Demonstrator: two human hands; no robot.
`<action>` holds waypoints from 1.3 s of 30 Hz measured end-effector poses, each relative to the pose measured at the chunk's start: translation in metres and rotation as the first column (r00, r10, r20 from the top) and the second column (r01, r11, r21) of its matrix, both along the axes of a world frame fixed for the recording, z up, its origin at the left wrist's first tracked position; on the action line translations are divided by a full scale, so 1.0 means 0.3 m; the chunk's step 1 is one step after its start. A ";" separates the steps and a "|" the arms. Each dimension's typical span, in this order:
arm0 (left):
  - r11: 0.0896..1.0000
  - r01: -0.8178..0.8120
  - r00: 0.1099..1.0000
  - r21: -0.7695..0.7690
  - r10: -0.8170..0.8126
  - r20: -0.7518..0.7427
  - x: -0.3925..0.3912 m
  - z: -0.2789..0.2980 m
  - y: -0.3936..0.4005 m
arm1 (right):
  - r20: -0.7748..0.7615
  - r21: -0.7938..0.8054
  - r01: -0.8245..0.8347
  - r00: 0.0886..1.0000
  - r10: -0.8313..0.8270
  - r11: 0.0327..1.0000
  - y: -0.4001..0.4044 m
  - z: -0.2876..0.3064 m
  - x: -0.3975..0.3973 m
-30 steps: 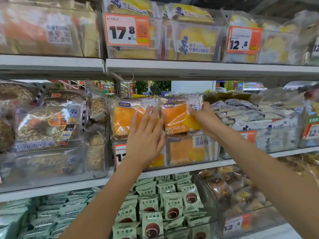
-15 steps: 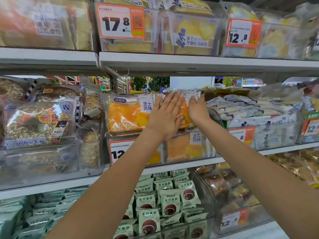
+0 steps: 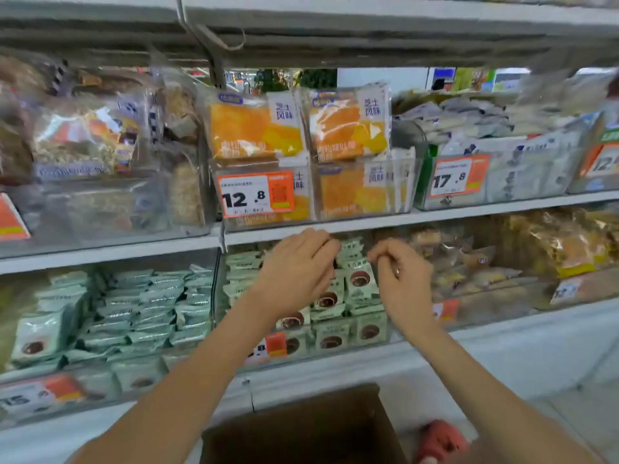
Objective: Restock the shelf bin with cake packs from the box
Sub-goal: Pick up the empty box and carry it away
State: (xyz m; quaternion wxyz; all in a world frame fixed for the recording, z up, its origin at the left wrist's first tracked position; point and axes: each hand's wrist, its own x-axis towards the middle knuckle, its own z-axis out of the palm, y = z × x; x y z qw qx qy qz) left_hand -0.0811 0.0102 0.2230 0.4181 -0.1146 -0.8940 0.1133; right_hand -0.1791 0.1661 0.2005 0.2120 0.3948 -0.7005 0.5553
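Already the clear plastic shelf bin (image 3: 365, 195) with the orange 12.8 price tag (image 3: 256, 194) holds orange-printed cake packs (image 3: 348, 123) stacked above its rim — it looks nearly full. Both hands, left (image 3: 294, 272) and right (image 3: 400, 277), hang below it, fingers loosely curled, holding nothing. Whether the brown cardboard box (image 3: 301, 430) at the bottom holds more packs — I cannot tell.

Empty hands (image 3: 348, 272) below orange cake packs (image 3: 301, 128) in clear bin (image 3: 395, 209)
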 end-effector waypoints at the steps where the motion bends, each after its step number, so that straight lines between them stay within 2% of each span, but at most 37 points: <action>1: 0.999 -0.022 0.997 0.028 0.020 0.069 0.042 -0.081 0.011 | 0.078 0.092 -0.012 0.997 0.004 0.996 0.032 -0.097 0.022; 3: 0.990 -0.110 0.976 0.085 0.092 0.195 0.122 -0.241 0.024 | 0.240 0.276 -0.027 0.970 -0.042 0.961 0.092 -0.285 0.055; 5: 0.958 -0.246 0.932 0.149 0.191 0.308 0.204 -0.391 0.033 | 0.323 0.400 -0.035 0.940 -0.105 0.916 0.152 -0.453 0.085; 7: 0.866 -0.441 0.852 0.235 0.322 0.413 0.282 -0.516 0.044 | 0.354 0.518 -0.037 0.919 -0.175 0.854 0.216 -0.587 0.114; 10: 0.555 -0.775 0.591 0.301 0.469 0.657 0.430 -0.696 0.077 | 0.366 0.707 -0.065 0.886 -0.285 0.704 0.304 -0.756 0.152; 12: 0.330 -0.897 0.433 0.294 0.520 0.736 0.527 -0.784 0.101 | 0.421 0.768 -0.123 0.837 -0.350 0.629 0.327 -0.832 0.174; 14: 0.132 -0.955 0.297 0.267 0.506 0.810 0.598 -0.842 0.127 | 0.429 0.823 -0.157 0.801 -0.417 0.545 0.330 -0.884 0.199; 15: 0.032 -0.963 0.253 0.268 0.455 0.854 0.627 -0.885 0.123 | 0.406 0.856 -0.161 0.799 -0.445 0.491 0.328 -0.903 0.207; 16: -0.074 -0.953 0.247 0.295 0.373 0.894 0.656 -0.919 0.120 | 0.375 0.884 -0.157 0.800 -0.468 0.440 0.322 -0.917 0.215; 17: -0.156 -0.932 0.279 0.326 0.264 0.923 0.686 -0.957 0.108 | 0.345 0.905 -0.148 0.804 -0.485 0.398 0.312 -0.924 0.224; 19: -0.207 -0.908 0.356 0.365 0.081 0.931 0.750 -1.015 0.090 | 0.302 0.929 -0.139 0.821 -0.485 0.344 0.280 -0.921 0.239; 20: -0.207 -0.900 0.383 0.383 0.042 0.923 0.783 -1.038 0.086 | 0.280 0.940 -0.139 0.835 -0.474 0.312 0.261 -0.918 0.246; 24: -0.216 -0.869 0.419 0.445 0.156 0.895 0.906 -1.056 0.079 | 0.202 0.967 -0.117 0.894 -0.401 0.226 0.169 -0.894 0.316; 27: -0.294 -0.848 0.371 0.441 0.266 0.890 1.037 -1.016 0.047 | 0.256 0.960 -0.212 0.931 -0.261 0.185 0.072 -0.901 0.381; 30: -0.368 -0.819 0.302 0.440 0.374 0.877 1.191 -0.950 0.024 | 0.367 0.925 -0.348 0.923 -0.116 0.153 -0.042 -0.918 0.456; 34: -0.483 -0.739 0.226 0.470 0.479 0.848 1.368 -0.854 0.028 | 0.453 0.869 -0.457 0.889 0.064 0.188 -0.180 -0.913 0.598; 39: -0.564 -0.624 0.195 0.540 0.557 0.807 1.623 -0.725 0.043 | 0.385 0.894 -0.428 0.885 0.263 0.133 -0.373 -0.849 0.771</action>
